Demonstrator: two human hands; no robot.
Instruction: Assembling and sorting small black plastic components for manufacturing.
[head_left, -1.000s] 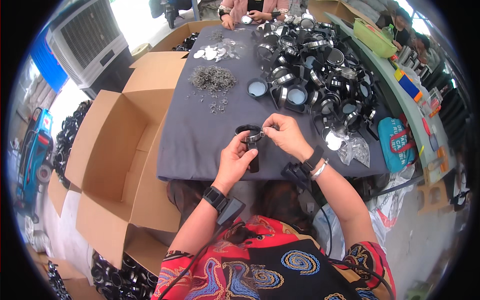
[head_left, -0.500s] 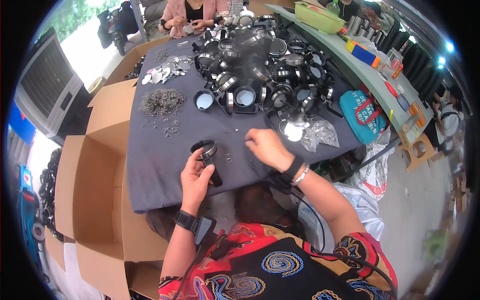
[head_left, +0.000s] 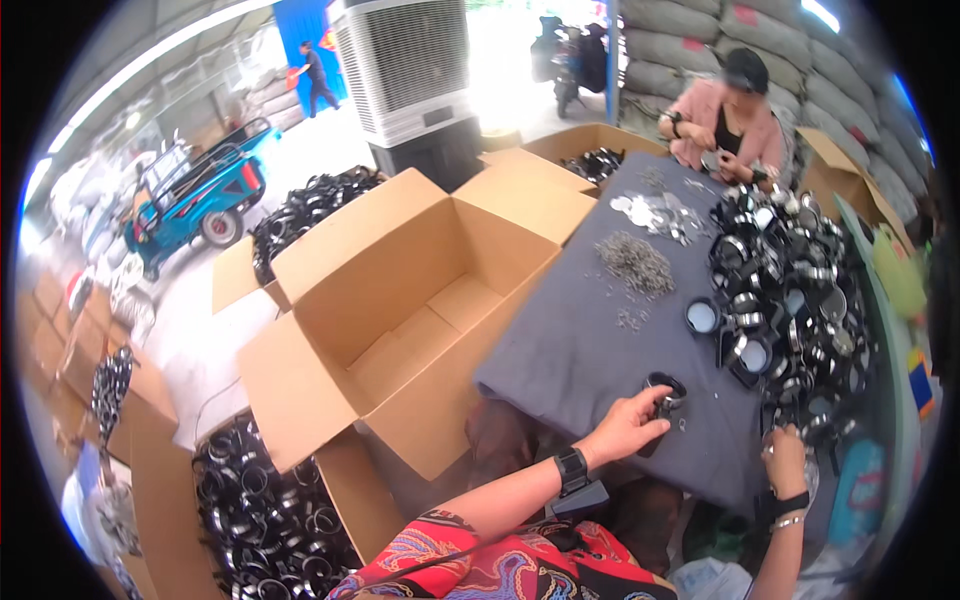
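My left hand [head_left: 632,424] is closed around a black round part with a ring-shaped top and a handle [head_left: 668,388], upright near the front of the grey table cover [head_left: 560,350]. A small wire clip [head_left: 682,424] lies on the cloth beside it. At the right edge, next to the heap, my right hand [head_left: 784,455] has its fingers curled together; what they hold, if anything, is hidden. The heap of black round parts with silver rims [head_left: 790,270] covers the table's right side. Two with pale discs inside, one a round black part [head_left: 703,317], sit at its near edge.
Small metal clips [head_left: 635,265] and silver discs [head_left: 660,215] lie farther back. An open cardboard box [head_left: 400,245] stands left of the table; another box holds black parts [head_left: 270,520]. A person [head_left: 730,130] works at the far end. A turquoise bag [head_left: 858,490] hangs at right.
My view has swung left, bringing the boxes and a blue three-wheeler into sight. My right hand has moved from the cloth's middle to the right edge. My left hand keeps its hold.
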